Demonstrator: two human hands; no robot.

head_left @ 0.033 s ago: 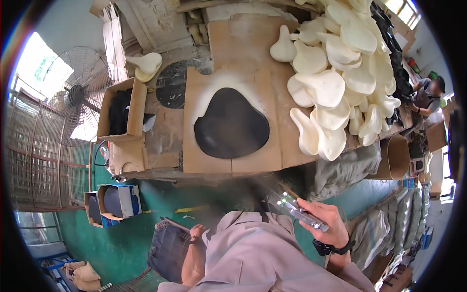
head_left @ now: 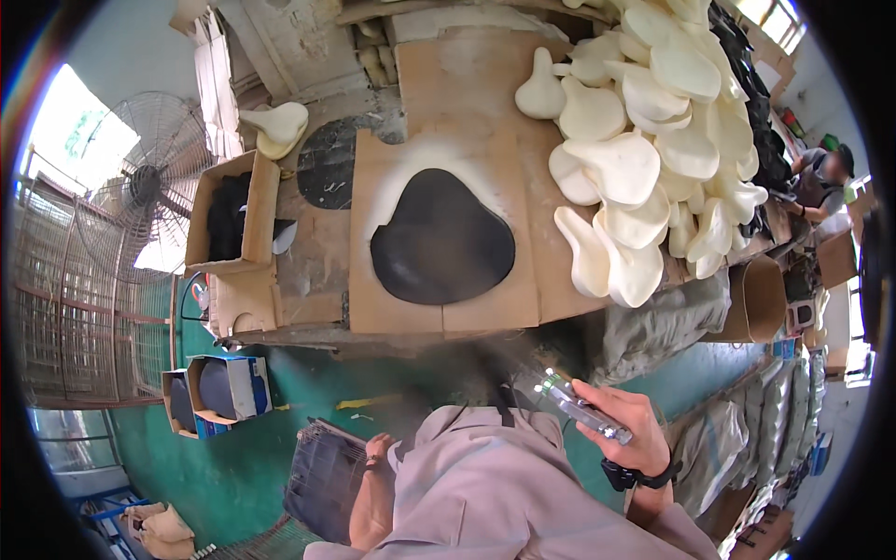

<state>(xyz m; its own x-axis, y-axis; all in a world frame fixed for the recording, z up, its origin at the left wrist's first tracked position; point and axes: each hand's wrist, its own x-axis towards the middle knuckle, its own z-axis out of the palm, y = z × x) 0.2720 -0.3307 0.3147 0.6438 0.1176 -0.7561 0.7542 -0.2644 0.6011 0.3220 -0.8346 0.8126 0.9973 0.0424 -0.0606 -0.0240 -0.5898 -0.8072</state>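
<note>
A silvery metal spray gun [head_left: 585, 411] is gripped in my right hand [head_left: 633, 427], in front of my body and below the table's front edge. Its nozzle end points up and left, toward the table. On the cardboard sheet [head_left: 378, 313] lies a black rounded-triangle saddle cover [head_left: 443, 238], apart from both hands, with a pale whitish film around its upper edge. My left hand [head_left: 378, 445] hangs low at my left side, beside a dark wire-framed crate [head_left: 322, 476]; its fingers are too small to read clearly.
Cream foam saddle pads [head_left: 630, 168] are heaped on the table's right. At its left stands an open cardboard box [head_left: 257, 219] with dark pieces inside. A large fan [head_left: 145, 177] stands further left. Small boxes [head_left: 247, 387] sit below the table. A person [head_left: 821, 191] works at far right.
</note>
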